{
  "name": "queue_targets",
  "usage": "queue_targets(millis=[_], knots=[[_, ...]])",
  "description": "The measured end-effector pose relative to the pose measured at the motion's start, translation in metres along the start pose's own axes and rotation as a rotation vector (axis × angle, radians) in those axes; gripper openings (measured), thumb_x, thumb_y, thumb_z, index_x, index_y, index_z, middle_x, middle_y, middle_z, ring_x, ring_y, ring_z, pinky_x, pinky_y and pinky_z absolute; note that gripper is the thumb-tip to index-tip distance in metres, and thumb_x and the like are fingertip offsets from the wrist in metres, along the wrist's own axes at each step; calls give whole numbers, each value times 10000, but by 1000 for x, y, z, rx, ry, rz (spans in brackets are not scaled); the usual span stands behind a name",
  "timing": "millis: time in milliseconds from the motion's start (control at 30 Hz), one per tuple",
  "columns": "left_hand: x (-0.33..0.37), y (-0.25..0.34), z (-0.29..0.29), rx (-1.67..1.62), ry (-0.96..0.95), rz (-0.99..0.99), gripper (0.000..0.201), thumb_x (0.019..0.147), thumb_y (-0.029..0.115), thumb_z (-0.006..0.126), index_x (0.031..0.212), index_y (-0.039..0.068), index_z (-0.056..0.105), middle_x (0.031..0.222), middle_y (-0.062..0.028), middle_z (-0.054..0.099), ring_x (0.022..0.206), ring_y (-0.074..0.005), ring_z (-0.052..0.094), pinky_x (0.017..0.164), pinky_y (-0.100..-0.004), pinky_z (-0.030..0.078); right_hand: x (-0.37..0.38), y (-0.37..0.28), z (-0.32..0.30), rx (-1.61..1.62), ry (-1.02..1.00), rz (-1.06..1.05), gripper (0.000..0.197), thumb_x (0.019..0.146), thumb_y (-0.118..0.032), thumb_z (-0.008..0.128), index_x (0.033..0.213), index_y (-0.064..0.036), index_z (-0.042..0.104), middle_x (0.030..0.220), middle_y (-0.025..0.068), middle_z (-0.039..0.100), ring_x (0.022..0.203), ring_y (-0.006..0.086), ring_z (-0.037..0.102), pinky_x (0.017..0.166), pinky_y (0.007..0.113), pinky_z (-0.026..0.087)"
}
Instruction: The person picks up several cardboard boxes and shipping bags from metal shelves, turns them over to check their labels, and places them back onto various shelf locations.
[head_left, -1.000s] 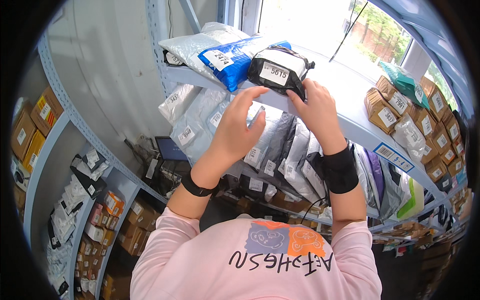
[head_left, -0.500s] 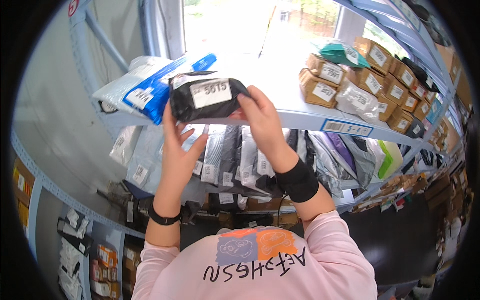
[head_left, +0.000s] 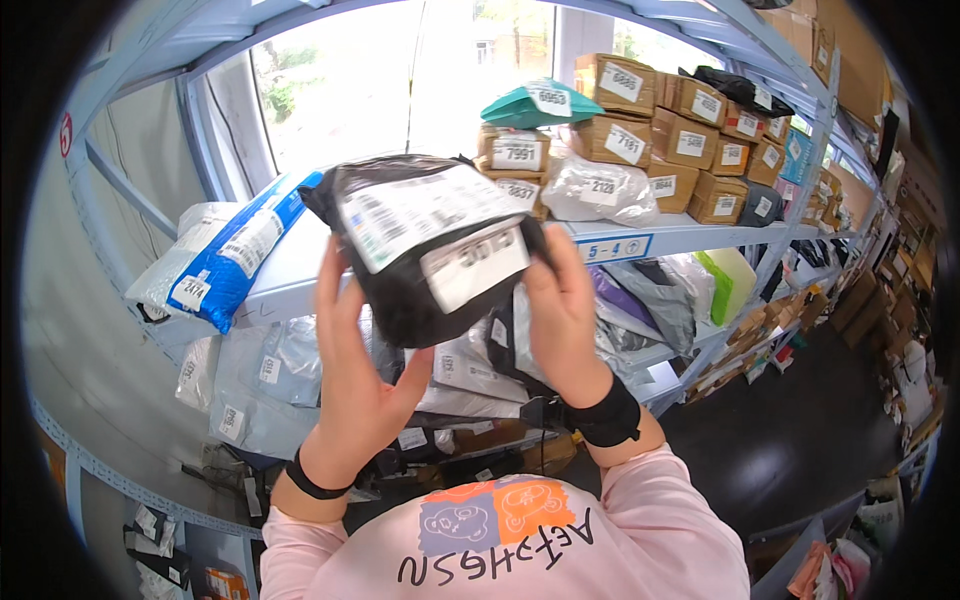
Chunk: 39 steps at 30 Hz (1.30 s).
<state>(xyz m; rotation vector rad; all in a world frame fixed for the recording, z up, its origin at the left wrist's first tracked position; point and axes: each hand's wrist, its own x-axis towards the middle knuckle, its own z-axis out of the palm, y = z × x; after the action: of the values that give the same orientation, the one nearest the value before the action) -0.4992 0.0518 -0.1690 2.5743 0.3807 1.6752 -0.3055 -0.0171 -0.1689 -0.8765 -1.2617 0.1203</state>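
Between my two hands is a black plastic parcel (head_left: 395,300), tilted so that a large white label and a smaller printed label face me. My left hand (head_left: 362,380) supports its lower left side, fingers behind it and thumb beneath. On the right edge, my right hand (head_left: 562,325) grips with the thumb in front. The parcel is off the shelf (head_left: 290,288), in front of its front edge. A blue and white plastic parcel (head_left: 235,250) lies on the shelf to the left.
Stacked cardboard boxes (head_left: 690,137) fill the shelf's right part, with a teal bag (head_left: 540,104) and a clear-wrapped white parcel (head_left: 600,190) among them. Flat mailing bags (head_left: 645,295) crowd the level below. A rack upright (head_left: 815,150) stands at right.
The black parcel has come nearer and tipped, so its large white label shows more fully. My view has turned rightward; the shelf contents appear farther left.
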Motion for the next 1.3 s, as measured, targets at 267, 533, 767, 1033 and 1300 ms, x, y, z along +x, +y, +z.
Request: queue_targets(millis=[267, 533, 767, 1033, 1300], knots=[[118, 63, 74, -237, -189, 185, 770, 846, 167, 695, 1465, -9, 271, 1452, -325, 360, 1337, -442, 422, 1079, -436, 362, 53, -44, -138, 170, 196, -151, 248, 1007, -126, 456, 1180, 14, 566, 1051, 37, 592, 942, 98, 578, 838, 260, 507], [238, 131, 161, -481, -345, 31, 634, 957, 324, 612, 1417, 21, 300, 1446, -244, 400, 1400, -352, 364, 1138, -440, 330, 156, -52, -290, 205, 156, -181, 244, 984, -160, 487, 1157, -6, 563, 1014, 41, 567, 920, 107, 555, 880, 277, 517], [344, 143, 268, -277, 26, 21, 636, 816, 317, 676, 1241, -89, 434, 995, -248, 645, 893, -316, 667, 798, -384, 527, 246, -37, -361, 39, 126, -158, 235, 993, -142, 482, 1172, -23, 578, 1010, 30, 566, 937, 113, 530, 869, 292, 531], [399, 139, 328, -295, -10, -66, 494, 798, 192, 694, 1207, -23, 519, 1075, -186, 639, 911, -289, 635, 820, -367, 503, 292, -13, -414, -1020, 77, -324, 285, 976, -221, 524, 1041, 50, 581, 861, 203, 641, 843, 374, 614, 799, 444, 496], [378, 138, 332, 174, -209, 87, 550, 869, 202, 608, 1347, -27, 461, 1152, -260, 635, 1042, -376, 635, 915, -430, 500, 262, -9, -410, -1114, 134, -482, 333, 885, -113, 572, 1154, 71, 499, 952, 286, 625, 893, 466, 610, 772, 507, 493]])
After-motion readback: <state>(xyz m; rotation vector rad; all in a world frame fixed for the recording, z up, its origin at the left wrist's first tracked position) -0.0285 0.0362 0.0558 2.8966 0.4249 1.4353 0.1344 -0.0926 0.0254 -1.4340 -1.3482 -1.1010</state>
